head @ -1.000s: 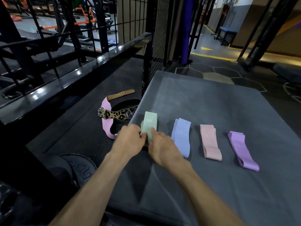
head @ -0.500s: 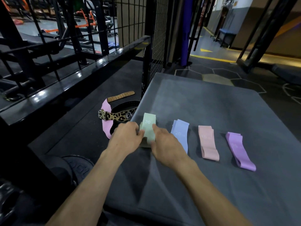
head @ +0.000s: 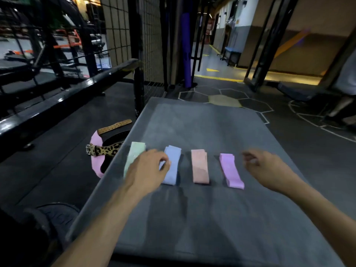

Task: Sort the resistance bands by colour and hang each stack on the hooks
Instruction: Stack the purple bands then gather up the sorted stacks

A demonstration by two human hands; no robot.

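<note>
The left hand [head: 148,166] hangs with fingers loosely curled and holding nothing, over the gap between the green band stack [head: 134,158] and the blue band stack [head: 171,164], nearest those two. The right hand [head: 264,166], also loose and empty, sits just right of the purple band stack [head: 231,171]. The pink band stack [head: 200,166] lies between. All four flat, folded stacks run near-to-far on the grey mat [head: 212,218].

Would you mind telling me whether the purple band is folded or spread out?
Folded: the purple band lies flat as a narrow layered strip on the grey mat.
</note>
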